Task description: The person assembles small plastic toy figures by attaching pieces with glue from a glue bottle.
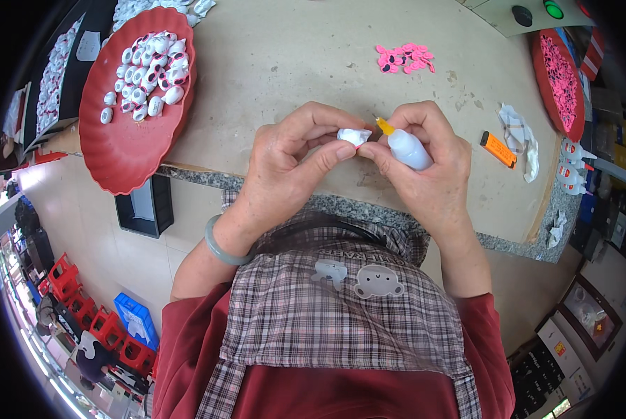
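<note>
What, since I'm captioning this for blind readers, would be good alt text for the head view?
A person's left hand holds a small white piece while the right hand holds a pale squeeze bottle with a yellow tip close beside it, over a worktable. At the left, a scalloped red tray holds many white pieces; pink pieces lie beyond the hands.

The white bottle [411, 150] is smooth plastic with a yellow plastic tip [384, 126]. The little white piece [352, 135] looks smooth and shiny. The red tray [128, 150] looks like plastic. The desk [278, 59] is dull, its edge [512, 246] speckled stone. The apron [397, 332] is cloth.
</note>
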`<state>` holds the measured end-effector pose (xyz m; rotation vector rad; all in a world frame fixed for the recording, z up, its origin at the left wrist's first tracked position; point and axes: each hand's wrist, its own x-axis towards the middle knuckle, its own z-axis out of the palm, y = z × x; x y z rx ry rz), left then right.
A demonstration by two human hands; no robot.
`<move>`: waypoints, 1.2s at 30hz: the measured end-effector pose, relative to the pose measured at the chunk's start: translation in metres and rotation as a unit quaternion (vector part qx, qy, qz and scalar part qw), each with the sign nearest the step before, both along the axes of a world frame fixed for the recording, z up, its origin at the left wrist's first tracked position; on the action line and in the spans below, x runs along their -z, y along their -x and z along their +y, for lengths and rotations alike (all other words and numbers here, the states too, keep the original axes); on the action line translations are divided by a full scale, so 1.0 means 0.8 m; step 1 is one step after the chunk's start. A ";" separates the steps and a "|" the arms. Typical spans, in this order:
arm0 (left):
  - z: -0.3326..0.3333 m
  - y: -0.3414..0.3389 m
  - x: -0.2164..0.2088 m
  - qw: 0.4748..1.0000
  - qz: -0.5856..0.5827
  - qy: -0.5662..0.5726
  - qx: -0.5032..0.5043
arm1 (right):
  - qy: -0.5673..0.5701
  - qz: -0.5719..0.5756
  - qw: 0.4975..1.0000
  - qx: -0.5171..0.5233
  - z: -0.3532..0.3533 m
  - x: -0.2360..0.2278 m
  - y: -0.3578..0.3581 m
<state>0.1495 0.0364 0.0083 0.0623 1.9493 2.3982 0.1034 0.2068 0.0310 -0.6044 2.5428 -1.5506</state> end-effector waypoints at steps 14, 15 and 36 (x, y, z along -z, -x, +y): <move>0.003 -0.002 0.012 1.000 0.007 -0.003 -0.016 | 0.025 -0.021 0.998 0.044 -0.001 0.022 -0.006; 0.003 -0.002 0.011 1.000 0.000 -0.007 -0.016 | 0.026 -0.021 0.998 0.044 -0.001 0.023 -0.005; -0.019 -0.008 -0.015 0.996 0.083 -0.035 -0.018 | 0.121 0.101 0.987 0.003 -0.020 0.002 -0.014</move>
